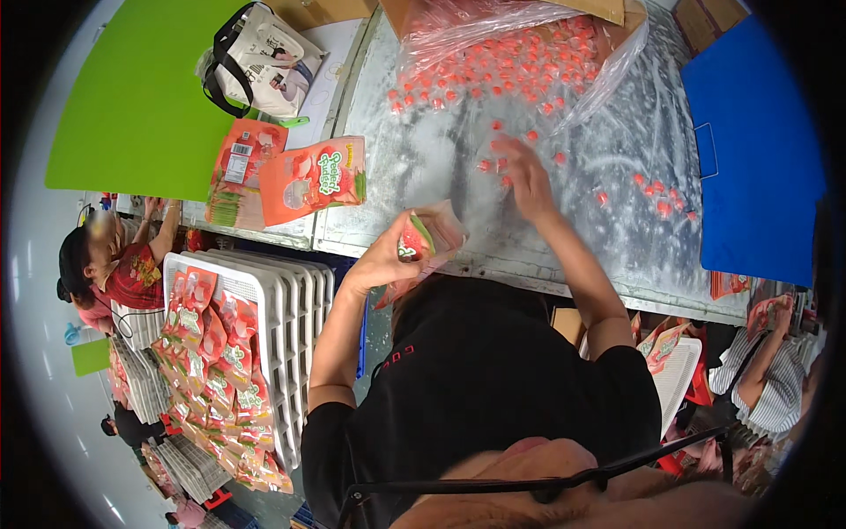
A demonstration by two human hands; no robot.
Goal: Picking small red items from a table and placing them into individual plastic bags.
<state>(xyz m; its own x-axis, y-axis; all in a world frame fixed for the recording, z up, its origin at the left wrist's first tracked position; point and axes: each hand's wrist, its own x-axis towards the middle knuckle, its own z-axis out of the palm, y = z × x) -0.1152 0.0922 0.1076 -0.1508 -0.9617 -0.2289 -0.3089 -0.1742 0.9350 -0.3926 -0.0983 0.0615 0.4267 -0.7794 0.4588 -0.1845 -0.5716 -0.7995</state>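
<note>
My left hand (388, 254) is closed around a red and green snack pouch (448, 231), held tilted at the table's near edge with its mouth open. Beyond it, my right hand (529, 181) reaches out over the metal tabletop (423, 167), fingers stretched and slightly blurred. Small red candies in clear wrappers (485, 165) lie right beside those fingers. A big heap of the same candies (520, 66) spills from a clear plastic liner (608, 88) at the far side.
Flat pouches (313, 179) lie left of me, near a tote bag (269, 66). A green panel (141, 97) and a blue panel (749, 141) flank the table. Stacked white trays (295, 309) hold filled pouches (211, 353). Loose candies (663, 208) lie right. Co-workers (119, 264) sit nearby.
</note>
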